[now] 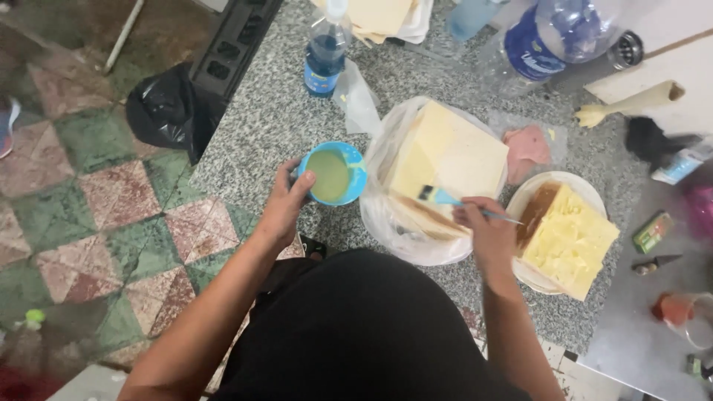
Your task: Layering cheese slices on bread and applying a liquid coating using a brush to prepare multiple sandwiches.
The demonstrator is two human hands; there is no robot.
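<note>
Meanwhile, left hand (284, 206) grips the blue cup (333, 174), right hand (486, 223) pinches a brush (445, 198) over bread (449, 152).

Single head-worn camera looks steeply down, close above the granite bench (282, 111); tiled floor (89, 208) visible at 9 o'clock.

blue cup (333, 174) upright; blue brush (445, 198) over bread (453, 152).
</note>
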